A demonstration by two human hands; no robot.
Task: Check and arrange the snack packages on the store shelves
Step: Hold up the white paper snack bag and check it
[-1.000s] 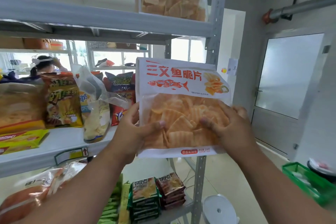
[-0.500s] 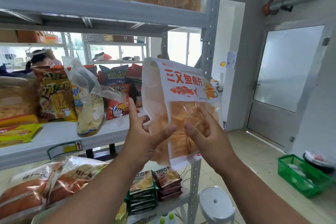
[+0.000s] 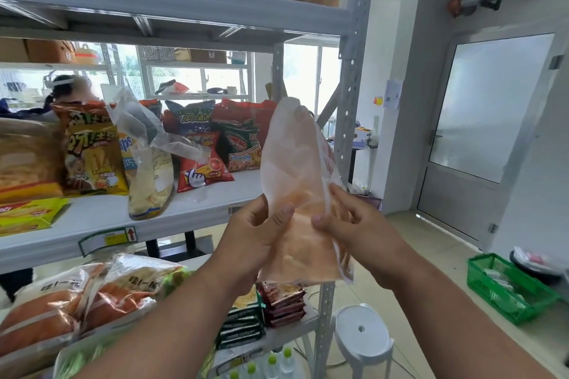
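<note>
Here, at the far left of the middle shelf (image 3: 101,218), a flat yellow pack (image 3: 27,215) lies near the front edge, with a large orange-and-yellow bag (image 3: 26,157) standing behind it. Just right of these stands a yellow snack bag with a cartoon figure (image 3: 92,151), and next to it a clear bag of pale chips (image 3: 149,175) leans with its loose top flopped over. Further right sit a small red bag (image 3: 201,168), a dark blue bag (image 3: 191,115) behind it and a prawn cracker bag (image 3: 243,144). On the lower shelf at the left lie two clear bread packs (image 3: 70,295).

The left hand (image 3: 255,240) grips the lower left edge of the translucent chip bag (image 3: 295,194), thumb pressed on the face turned toward the camera and the other fingers curled behind it. The bag is held upright in front of the shelf upright post (image 3: 351,86), clear of the shelves, its plain back turned toward the camera, orange chips showing through. The right hand (image 3: 354,224) pinches the bag's lower right side, thumb on the near face, fingers wrapped round the edge.

Below stand stacked dark and red snack packs (image 3: 277,304) and a white stool (image 3: 363,335). At the right, a green basket (image 3: 508,289) sits on the floor before a frosted door (image 3: 489,108).
</note>
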